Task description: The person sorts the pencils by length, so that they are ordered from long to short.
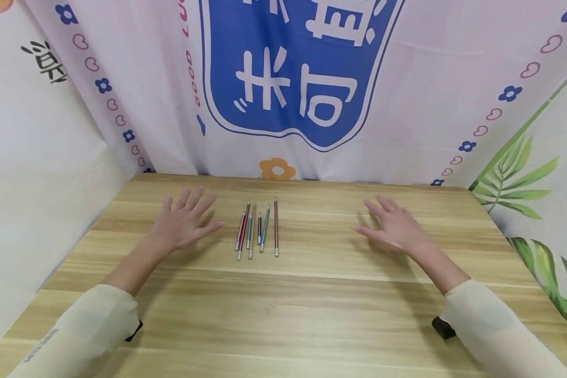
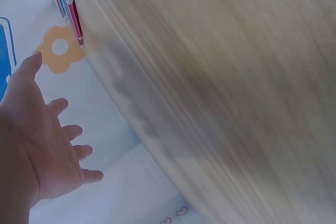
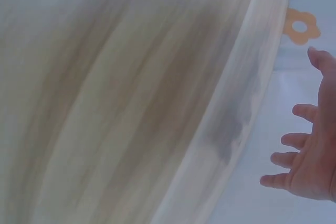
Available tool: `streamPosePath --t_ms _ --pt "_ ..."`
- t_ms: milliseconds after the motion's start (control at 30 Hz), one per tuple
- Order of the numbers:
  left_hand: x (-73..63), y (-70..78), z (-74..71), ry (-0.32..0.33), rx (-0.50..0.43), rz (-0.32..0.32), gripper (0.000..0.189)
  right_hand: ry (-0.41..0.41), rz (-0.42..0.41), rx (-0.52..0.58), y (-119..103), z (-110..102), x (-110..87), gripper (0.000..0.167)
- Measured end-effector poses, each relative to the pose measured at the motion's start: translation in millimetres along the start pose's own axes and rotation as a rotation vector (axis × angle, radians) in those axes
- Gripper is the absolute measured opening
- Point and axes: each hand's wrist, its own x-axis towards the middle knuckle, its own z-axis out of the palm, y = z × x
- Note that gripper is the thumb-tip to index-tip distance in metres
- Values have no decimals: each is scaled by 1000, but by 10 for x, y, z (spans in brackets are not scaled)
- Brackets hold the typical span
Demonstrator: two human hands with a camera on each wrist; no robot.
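Note:
Several pencils lie side by side on the wooden table, left of its middle, their white-ended tips toward the near side. A long maroon pencil (image 1: 276, 227) lies at the right of the group, beside a teal pencil (image 1: 265, 229) and a short black pencil (image 1: 260, 229). Red pencils (image 1: 240, 233) lie at the left. My left hand (image 1: 181, 223) hovers just left of the pencils, fingers spread, holding nothing. Well to their right, my right hand (image 1: 393, 224) is also held above the table with spread fingers and nothing in it. Both palms (image 2: 52, 156) appear bare in the wrist views.
The wood-grain table (image 1: 283, 315) ends at a white printed curtain (image 1: 406, 131) with a blue panel and an orange flower (image 1: 277, 169). White cloth (image 1: 42, 184) hangs at the left, and leaf-patterned cloth (image 1: 548, 220) at the right.

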Motion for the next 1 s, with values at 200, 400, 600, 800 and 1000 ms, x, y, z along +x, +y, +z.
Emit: streamPosePath --t_ms 200,400,600,800,1000 --pt "41 70 15 -25 -6 32 83 15 -34 74 -132 45 95 78" --pt "83 139 27 -8 -33 77 75 21 -61 165 -263 86 195 74" --pt "126 203 20 -3 -152 66 67 12 -56 243 -415 127 284 73" --pt "160 255 -19 -25 -317 30 59 0 -54 377 -549 159 368 65" --pt "185 285 -30 -43 -459 23 52 -3 -64 507 -677 194 450 56"
